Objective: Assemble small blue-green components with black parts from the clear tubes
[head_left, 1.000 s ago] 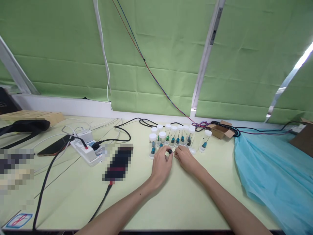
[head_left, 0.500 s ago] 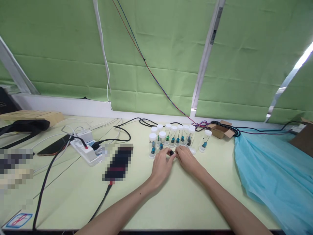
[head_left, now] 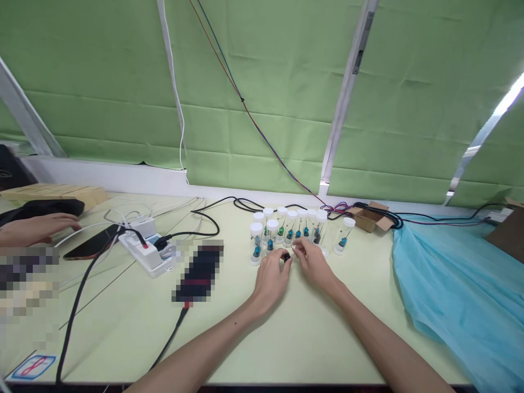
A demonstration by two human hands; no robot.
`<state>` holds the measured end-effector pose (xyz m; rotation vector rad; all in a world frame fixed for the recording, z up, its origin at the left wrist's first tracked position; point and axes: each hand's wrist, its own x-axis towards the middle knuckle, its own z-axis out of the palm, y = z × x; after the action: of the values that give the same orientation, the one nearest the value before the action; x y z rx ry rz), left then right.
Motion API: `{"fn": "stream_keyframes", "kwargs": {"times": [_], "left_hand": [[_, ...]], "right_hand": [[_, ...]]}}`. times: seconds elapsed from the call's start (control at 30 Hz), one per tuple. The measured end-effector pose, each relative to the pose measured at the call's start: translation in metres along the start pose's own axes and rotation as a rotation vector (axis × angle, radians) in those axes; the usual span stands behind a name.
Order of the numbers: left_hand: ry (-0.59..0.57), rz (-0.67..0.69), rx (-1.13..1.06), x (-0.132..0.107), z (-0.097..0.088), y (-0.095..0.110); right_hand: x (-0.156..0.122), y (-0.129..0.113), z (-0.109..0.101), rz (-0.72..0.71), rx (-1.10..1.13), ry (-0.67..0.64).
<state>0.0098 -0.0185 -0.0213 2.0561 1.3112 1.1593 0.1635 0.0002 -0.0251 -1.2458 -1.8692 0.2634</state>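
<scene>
My left hand [head_left: 271, 279] is closed, thumb and forefinger pinching a small dark round piece [head_left: 287, 256]. To its right, my right hand [head_left: 313, 263] has its fingertips pressed together around something thin and pale, too small to name. The two hands are a little apart. Just beyond them stand several clear capped tubes [head_left: 256, 243], holding small blue or green pieces on thin stems. One more tube [head_left: 344, 236] stands apart on the right. Part of a white cap shows behind my right hand.
A blurred dark device [head_left: 198, 273] and a white power strip [head_left: 147, 256] with cables lie left. A phone [head_left: 90, 243] and another person's hand [head_left: 41, 226] are farther left. An open cardboard box [head_left: 370, 218] and blue cloth [head_left: 434, 284] are right.
My right fingertips have drawn slightly away from the dark piece, up toward the tubes. My left hand stays nearly still. Another person's hand has come in at the left edge.
</scene>
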Motion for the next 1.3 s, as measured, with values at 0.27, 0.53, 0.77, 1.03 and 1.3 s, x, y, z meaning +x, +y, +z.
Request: {"fn": "stream_keyframes", "kwargs": {"times": [0.27, 0.53, 0.77, 1.03, 1.3], "left_hand": [[-0.033, -0.010, 0.043, -0.001, 0.000, -0.001], [-0.038, -0.003, 0.060, -0.001, 0.000, -0.001], [-0.031, 0.016, 0.049, 0.000, 0.002, -0.002], [-0.019, 0.019, 0.019, 0.000, 0.002, -0.002], [-0.027, 0.006, -0.023, 0.000, 0.001, 0.000]], "right_hand": [[0.001, -0.010, -0.002, 0.059, 0.218, 0.116], [0.001, -0.012, 0.002, 0.080, 0.322, 0.141], [-0.001, -0.015, 0.004, 0.061, 0.356, 0.122], [-0.002, -0.016, 0.004, 0.049, 0.354, 0.104], [-0.003, -0.019, 0.002, 0.053, 0.324, 0.110]]}}
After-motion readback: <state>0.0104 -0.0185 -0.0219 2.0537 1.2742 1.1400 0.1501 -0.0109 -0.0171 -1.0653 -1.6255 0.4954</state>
